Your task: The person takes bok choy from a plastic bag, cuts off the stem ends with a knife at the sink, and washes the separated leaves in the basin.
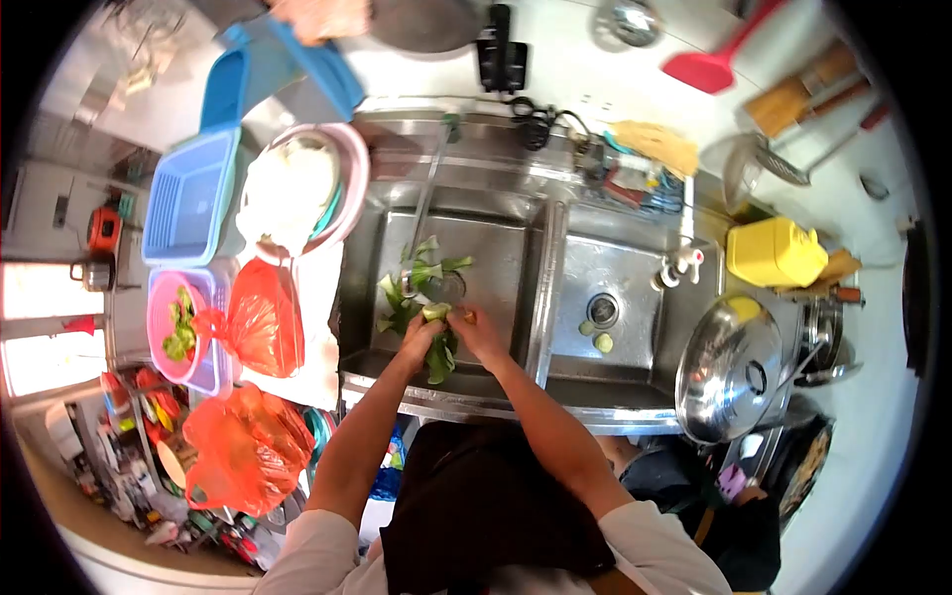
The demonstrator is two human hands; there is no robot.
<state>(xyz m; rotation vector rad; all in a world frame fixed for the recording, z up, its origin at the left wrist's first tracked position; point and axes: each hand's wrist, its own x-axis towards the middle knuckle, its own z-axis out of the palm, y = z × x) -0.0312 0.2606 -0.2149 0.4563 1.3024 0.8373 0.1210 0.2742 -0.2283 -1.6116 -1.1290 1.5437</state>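
Observation:
Over the left basin of a steel sink [496,373], my left hand [420,337] is closed around a pale green vegetable piece [435,311]. My right hand [476,332] is close beside it, fingers bent together at the piece; what else it may grip is too small to make out. Loose green leaves [393,290] lie in the basin around and beyond my hands. In the right basin, small pale green pieces [603,342] rest near the drain [602,309].
Left of the sink stand a blue basin [186,203], a pink bowl with greens [162,342] and a red plastic bag [266,322]. On the right are a faucet [678,266], a yellow jug [775,252] and a metal lid [722,372]. Another person [739,526] is at lower right.

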